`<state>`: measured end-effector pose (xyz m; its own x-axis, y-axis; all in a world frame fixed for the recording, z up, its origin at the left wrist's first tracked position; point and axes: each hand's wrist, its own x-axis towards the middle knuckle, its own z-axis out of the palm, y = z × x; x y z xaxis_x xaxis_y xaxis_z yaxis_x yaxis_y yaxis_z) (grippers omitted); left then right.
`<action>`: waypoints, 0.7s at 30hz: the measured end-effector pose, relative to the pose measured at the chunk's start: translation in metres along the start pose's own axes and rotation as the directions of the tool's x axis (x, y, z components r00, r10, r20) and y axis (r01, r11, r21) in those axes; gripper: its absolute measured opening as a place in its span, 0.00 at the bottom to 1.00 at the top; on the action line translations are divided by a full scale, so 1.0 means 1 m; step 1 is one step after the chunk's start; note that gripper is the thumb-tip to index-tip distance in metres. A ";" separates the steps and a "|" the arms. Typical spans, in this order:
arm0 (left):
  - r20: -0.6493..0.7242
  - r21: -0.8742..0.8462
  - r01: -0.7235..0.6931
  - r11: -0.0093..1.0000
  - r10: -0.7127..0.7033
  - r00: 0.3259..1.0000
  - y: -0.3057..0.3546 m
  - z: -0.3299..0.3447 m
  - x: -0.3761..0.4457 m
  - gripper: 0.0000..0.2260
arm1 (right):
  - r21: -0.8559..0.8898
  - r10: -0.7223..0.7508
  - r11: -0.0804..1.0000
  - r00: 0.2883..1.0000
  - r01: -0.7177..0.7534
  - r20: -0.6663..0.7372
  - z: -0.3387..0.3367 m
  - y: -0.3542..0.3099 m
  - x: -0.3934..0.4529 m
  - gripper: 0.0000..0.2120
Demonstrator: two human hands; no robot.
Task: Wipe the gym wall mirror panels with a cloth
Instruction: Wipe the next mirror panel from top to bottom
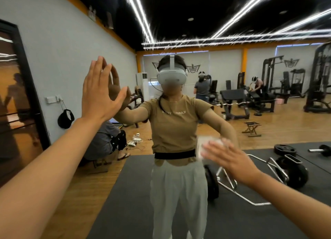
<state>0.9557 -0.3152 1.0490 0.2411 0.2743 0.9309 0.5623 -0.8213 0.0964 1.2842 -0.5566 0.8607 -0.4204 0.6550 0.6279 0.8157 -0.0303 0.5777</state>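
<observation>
Left hand [100, 93] is up high w/ fingers straight and spread, palm flat against the mirror [232, 81], fingertips meeting their own reflection; it holds nothing. Right hand [231, 160] sits lower, about waist height of my reflection, fingers straight and pressing the cloth [209, 145] flat onto the glass. Cloth is white, motion-blurred, so I can't tell its long axis or which way it points; what shows pokes out above and to the left of my right fingers, the rest is hidden under the palm. Both forearms reach in from the bottom corners, left one rising steeply, right one lower. Beyond the hands the glass shows me in a tan tee, black waist belt, pale trousers and a grey headset [172, 76]. Behind that reflection: a dark floor mat [129, 194] w/ a chrome hex bar [250, 190] and black plates, a small folding stool [251, 128] on the wood floor, benches and machines along the far wall, two other ppl in headsets further back, one seated person at left. Black cap [65, 119] hangs from a hook on the grey wall, left of my raised hand. No containers I can make out.
</observation>
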 end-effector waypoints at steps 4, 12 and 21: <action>-0.018 -0.028 0.026 0.999 -0.026 0.999 0.001 0.002 0.001 0.31 | 0.128 0.404 0.915 0.861 -0.384 -0.309 -0.050 0.051 0.071 0.20; -0.039 -0.032 0.058 0.998 -0.059 0.997 0.009 0.005 -0.001 0.31 | 0.211 0.557 0.830 0.756 -0.516 -0.345 -0.014 0.016 0.025 0.22; -0.023 -0.020 0.067 0.998 -0.067 0.997 0.010 0.006 -0.001 0.32 | 0.252 0.639 0.764 0.750 -0.593 -0.170 0.004 -0.020 -0.030 0.32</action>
<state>0.9652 -0.3207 1.0469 0.1845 0.3173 0.9302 0.5612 -0.8110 0.1654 1.2825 -0.5724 0.8281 0.1377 0.3435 0.9290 0.9732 -0.2212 -0.0625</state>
